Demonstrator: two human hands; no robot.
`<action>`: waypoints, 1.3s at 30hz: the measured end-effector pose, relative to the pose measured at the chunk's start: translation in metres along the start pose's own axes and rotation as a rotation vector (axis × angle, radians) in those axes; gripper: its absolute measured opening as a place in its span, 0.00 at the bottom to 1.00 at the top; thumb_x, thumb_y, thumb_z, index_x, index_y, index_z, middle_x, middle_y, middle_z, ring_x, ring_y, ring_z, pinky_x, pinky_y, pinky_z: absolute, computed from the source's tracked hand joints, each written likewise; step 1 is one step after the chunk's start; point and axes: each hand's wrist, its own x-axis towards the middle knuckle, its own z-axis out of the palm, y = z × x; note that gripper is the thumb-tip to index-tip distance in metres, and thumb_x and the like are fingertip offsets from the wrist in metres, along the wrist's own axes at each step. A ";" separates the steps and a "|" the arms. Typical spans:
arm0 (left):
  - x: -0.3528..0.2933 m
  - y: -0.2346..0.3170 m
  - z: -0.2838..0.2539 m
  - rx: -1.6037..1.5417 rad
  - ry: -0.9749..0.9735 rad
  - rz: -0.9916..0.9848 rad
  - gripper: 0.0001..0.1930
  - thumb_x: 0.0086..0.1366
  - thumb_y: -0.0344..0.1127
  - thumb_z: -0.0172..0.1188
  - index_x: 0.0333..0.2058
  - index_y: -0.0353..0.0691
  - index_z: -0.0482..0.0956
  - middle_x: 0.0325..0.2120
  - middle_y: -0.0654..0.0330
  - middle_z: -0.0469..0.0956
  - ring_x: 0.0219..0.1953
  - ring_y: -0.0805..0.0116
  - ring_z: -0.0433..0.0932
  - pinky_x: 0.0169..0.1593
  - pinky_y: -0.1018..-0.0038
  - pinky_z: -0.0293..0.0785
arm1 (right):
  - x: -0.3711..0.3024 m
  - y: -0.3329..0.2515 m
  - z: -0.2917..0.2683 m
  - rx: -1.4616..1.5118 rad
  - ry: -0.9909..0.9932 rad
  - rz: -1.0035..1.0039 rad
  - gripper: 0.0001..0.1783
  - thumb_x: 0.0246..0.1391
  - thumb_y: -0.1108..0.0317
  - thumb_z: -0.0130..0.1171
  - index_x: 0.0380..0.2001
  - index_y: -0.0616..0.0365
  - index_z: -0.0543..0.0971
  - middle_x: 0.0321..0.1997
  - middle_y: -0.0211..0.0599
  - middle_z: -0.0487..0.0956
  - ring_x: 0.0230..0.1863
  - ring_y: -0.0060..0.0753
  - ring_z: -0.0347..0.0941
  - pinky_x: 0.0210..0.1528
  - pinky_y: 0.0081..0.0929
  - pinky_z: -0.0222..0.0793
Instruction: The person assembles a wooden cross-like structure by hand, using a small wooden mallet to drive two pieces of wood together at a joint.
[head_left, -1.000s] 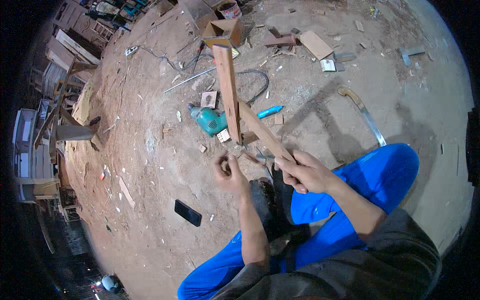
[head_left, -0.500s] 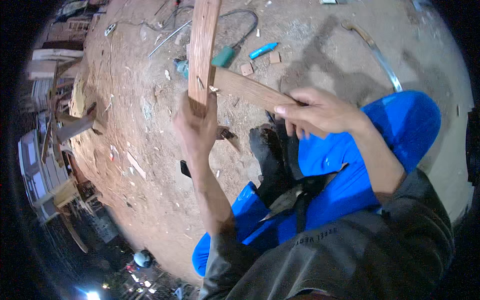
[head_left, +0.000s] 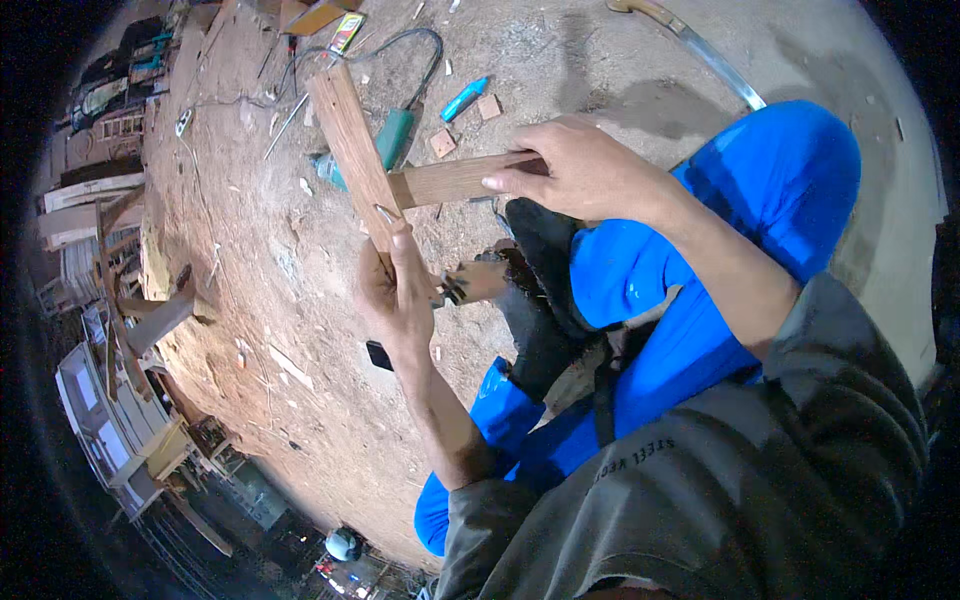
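My left hand (head_left: 395, 290) is closed around the lower end of a long wooden board (head_left: 345, 130), its thumb lying along the wood. The board leans up and to the left, and a small nail or peg (head_left: 385, 214) sticks out of its face just above my thumb. In my right hand (head_left: 590, 170) is the outer end of a second wooden board (head_left: 440, 182), pinched between thumb and fingers. This second board lies crosswise, its far end meeting the long board's side just above the nail or peg. How the two are joined is hidden.
On the dirt floor lie a green power tool (head_left: 396, 132), a blue marker-like tube (head_left: 464, 98), small wood squares (head_left: 443, 143) and a long wood-handled blade (head_left: 715, 62). Below the boards are a wood offcut (head_left: 478, 282) beside my foot and a small black object (head_left: 379, 355). Stacked lumber (head_left: 95, 205) stands left.
Both boards have turned: the long one now leans left, and the crosswise one lies nearly level. My right hand has risen and moved left. The whole view has shifted.
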 end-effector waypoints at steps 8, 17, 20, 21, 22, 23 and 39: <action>0.001 -0.006 -0.001 -0.022 -0.027 0.046 0.11 0.72 0.38 0.55 0.32 0.37 0.75 0.20 0.70 0.70 0.21 0.86 0.66 0.23 0.84 0.60 | 0.000 0.002 0.005 -0.229 0.130 -0.102 0.27 0.45 0.65 0.69 0.49 0.56 0.74 0.48 0.48 0.77 0.54 0.52 0.71 0.56 0.45 0.66; -0.008 -0.003 -0.005 -0.108 -0.059 0.023 0.15 0.75 0.40 0.49 0.46 0.33 0.76 0.34 0.65 0.75 0.35 0.82 0.69 0.38 0.82 0.68 | 0.002 0.002 0.009 -0.188 0.465 -0.330 0.25 0.45 0.74 0.66 0.50 0.53 0.78 0.55 0.39 0.72 0.57 0.46 0.70 0.63 0.40 0.64; -0.010 0.000 -0.002 -0.112 -0.124 0.052 0.14 0.75 0.38 0.49 0.47 0.33 0.76 0.35 0.65 0.76 0.36 0.81 0.70 0.40 0.80 0.69 | 0.002 0.001 0.014 -0.198 0.520 -0.305 0.26 0.44 0.77 0.64 0.50 0.55 0.77 0.55 0.40 0.72 0.56 0.48 0.71 0.63 0.40 0.65; -0.012 0.003 0.000 -0.130 -0.131 0.078 0.12 0.72 0.37 0.53 0.46 0.33 0.76 0.34 0.65 0.77 0.34 0.81 0.71 0.38 0.79 0.69 | 0.000 0.000 0.015 -0.199 0.520 -0.306 0.26 0.44 0.77 0.64 0.50 0.55 0.77 0.55 0.40 0.72 0.56 0.48 0.71 0.63 0.40 0.65; -0.014 0.005 0.001 -0.132 -0.128 0.078 0.12 0.72 0.37 0.53 0.46 0.33 0.76 0.34 0.65 0.77 0.34 0.81 0.71 0.38 0.79 0.69 | -0.001 -0.002 0.015 -0.204 0.481 -0.279 0.26 0.44 0.78 0.63 0.51 0.56 0.76 0.55 0.41 0.72 0.56 0.50 0.71 0.62 0.40 0.65; -0.017 0.005 0.001 -0.063 -0.157 0.119 0.12 0.71 0.36 0.55 0.45 0.33 0.77 0.32 0.64 0.77 0.33 0.80 0.71 0.36 0.79 0.69 | -0.002 -0.003 0.014 -0.209 0.442 -0.252 0.27 0.44 0.79 0.62 0.52 0.57 0.75 0.55 0.42 0.72 0.55 0.51 0.71 0.62 0.40 0.65; -0.028 -0.011 0.007 -0.504 -0.496 -0.058 0.47 0.55 0.72 0.58 0.55 0.33 0.66 0.41 0.55 0.79 0.43 0.67 0.78 0.48 0.69 0.74 | -0.004 0.003 0.019 0.031 0.246 -0.398 0.35 0.37 0.78 0.66 0.54 0.51 0.75 0.57 0.43 0.72 0.57 0.51 0.71 0.57 0.39 0.71</action>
